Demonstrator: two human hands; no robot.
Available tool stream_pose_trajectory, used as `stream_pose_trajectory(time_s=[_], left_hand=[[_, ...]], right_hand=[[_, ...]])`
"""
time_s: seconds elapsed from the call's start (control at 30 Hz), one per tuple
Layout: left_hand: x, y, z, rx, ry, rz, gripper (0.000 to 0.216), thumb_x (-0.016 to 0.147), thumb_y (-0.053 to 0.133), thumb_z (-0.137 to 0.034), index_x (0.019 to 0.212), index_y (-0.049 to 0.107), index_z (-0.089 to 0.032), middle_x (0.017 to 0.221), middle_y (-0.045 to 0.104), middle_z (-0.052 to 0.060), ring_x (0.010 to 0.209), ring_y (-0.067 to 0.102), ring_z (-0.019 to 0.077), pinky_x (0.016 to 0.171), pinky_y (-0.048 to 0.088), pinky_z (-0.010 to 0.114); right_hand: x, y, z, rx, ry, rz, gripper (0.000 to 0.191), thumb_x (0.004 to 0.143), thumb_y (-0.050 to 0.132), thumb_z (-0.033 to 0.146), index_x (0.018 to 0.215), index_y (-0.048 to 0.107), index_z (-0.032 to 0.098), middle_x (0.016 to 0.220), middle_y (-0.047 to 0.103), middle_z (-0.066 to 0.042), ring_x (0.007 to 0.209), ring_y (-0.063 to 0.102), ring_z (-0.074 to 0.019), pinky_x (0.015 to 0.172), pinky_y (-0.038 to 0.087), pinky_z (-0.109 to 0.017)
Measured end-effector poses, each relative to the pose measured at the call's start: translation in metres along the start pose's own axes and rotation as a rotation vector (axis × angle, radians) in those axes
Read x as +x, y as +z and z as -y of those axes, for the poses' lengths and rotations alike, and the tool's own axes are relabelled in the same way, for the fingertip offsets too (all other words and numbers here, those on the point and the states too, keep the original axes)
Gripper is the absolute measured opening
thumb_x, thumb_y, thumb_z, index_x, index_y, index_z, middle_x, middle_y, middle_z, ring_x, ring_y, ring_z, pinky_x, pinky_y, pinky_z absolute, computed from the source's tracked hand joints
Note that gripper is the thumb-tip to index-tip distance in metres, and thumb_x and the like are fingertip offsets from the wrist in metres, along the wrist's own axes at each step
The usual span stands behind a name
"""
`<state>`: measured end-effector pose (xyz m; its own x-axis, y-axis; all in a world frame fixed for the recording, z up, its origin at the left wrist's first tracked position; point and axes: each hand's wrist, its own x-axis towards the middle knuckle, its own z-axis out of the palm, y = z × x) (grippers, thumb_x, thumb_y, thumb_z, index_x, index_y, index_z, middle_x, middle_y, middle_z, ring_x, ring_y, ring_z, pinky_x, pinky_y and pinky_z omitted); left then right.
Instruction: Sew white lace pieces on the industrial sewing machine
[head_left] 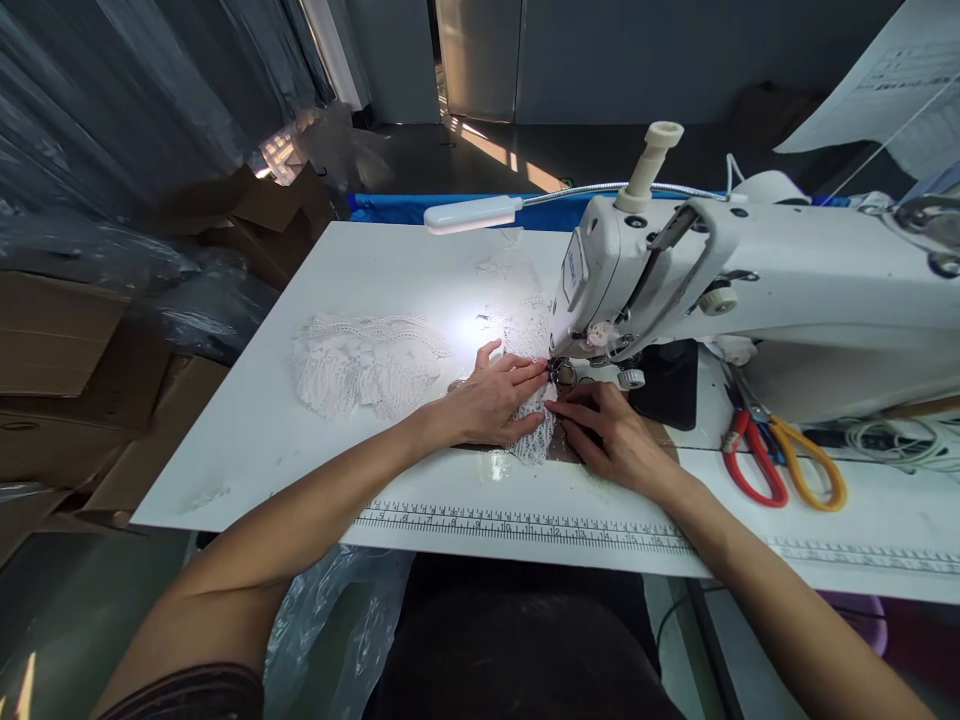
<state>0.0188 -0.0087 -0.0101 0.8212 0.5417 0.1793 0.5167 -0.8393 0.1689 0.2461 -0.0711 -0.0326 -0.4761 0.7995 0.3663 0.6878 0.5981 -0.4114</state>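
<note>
A strip of white lace (517, 300) runs along the left side of the white sewing machine (600, 260) and passes by the presser foot (561, 372). My left hand (499, 398) lies flat on the lace with fingers spread, its fingertips close to the foot. On the lace's right edge, just in front of the foot, my right hand (607, 432) has thumb and fingers closed together; the fingertips touch the edge, and whatever is between them is too small to make out. Another heap of white fringed lace (367, 365) rests on the table to the left.
Scissors (784, 450) with red and yellow handles lie right of my right hand. A measuring scale (525, 525) runs along the front edge of the white table (247, 430). A lamp (472, 213) on a bendable neck hangs over the back. Cardboard boxes (60, 350) stand at left.
</note>
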Motion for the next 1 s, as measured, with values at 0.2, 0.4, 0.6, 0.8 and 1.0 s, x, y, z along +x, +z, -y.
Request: stream_pose_trajectory(time_s=[0.2,0.4,0.6,0.8,1.0], left_hand=[[0.0,-0.001,0.004,-0.004,0.019,0.012,0.049,0.096,0.042,-0.043,0.138,0.048,-0.018,0.148,0.046,0.012,0.131,0.045,0.0294,0.114,0.017,0.061],[0.001,-0.001,0.006,-0.012,0.038,0.007,0.049,0.096,0.043,-0.042,0.138,0.049,-0.016,0.149,0.045,0.014,0.131,0.045,0.0294,0.114,0.017,0.061],[-0.001,0.004,0.009,-0.051,0.039,-0.003,0.05,0.096,0.043,-0.043,0.14,0.046,-0.018,0.149,0.044,0.013,0.131,0.045,0.0302,0.113,0.018,0.063],[-0.001,0.007,0.013,-0.074,0.044,-0.004,0.053,0.097,0.04,-0.044,0.141,0.044,-0.015,0.151,0.042,0.012,0.134,0.043,0.03,0.115,0.012,0.063],[0.0,0.001,0.005,-0.023,0.023,0.05,0.054,0.099,0.035,-0.042,0.142,0.043,-0.012,0.153,0.038,0.014,0.136,0.04,0.0306,0.116,0.012,0.061]], right_hand=[[0.003,-0.002,0.0,0.063,0.061,-0.015,0.035,0.094,0.05,0.027,0.126,0.063,0.026,0.112,0.059,-0.011,0.107,0.059,-0.0248,0.094,0.053,-0.048],[0.017,-0.012,-0.013,0.028,0.069,0.111,0.037,0.092,0.048,0.021,0.124,0.066,0.022,0.112,0.064,-0.011,0.094,0.064,-0.0219,0.084,0.056,-0.04],[0.014,-0.006,-0.012,-0.023,0.033,0.046,0.036,0.088,0.051,0.02,0.118,0.07,0.025,0.114,0.061,-0.01,0.102,0.063,-0.0233,0.084,0.056,-0.04],[0.009,-0.003,-0.011,0.001,0.012,0.024,0.034,0.091,0.05,0.021,0.119,0.069,0.025,0.116,0.059,-0.01,0.106,0.061,-0.023,0.088,0.056,-0.041],[0.007,-0.003,-0.011,-0.035,-0.007,0.022,0.033,0.093,0.049,0.024,0.121,0.068,0.024,0.117,0.058,-0.011,0.105,0.061,-0.0247,0.089,0.055,-0.045]])
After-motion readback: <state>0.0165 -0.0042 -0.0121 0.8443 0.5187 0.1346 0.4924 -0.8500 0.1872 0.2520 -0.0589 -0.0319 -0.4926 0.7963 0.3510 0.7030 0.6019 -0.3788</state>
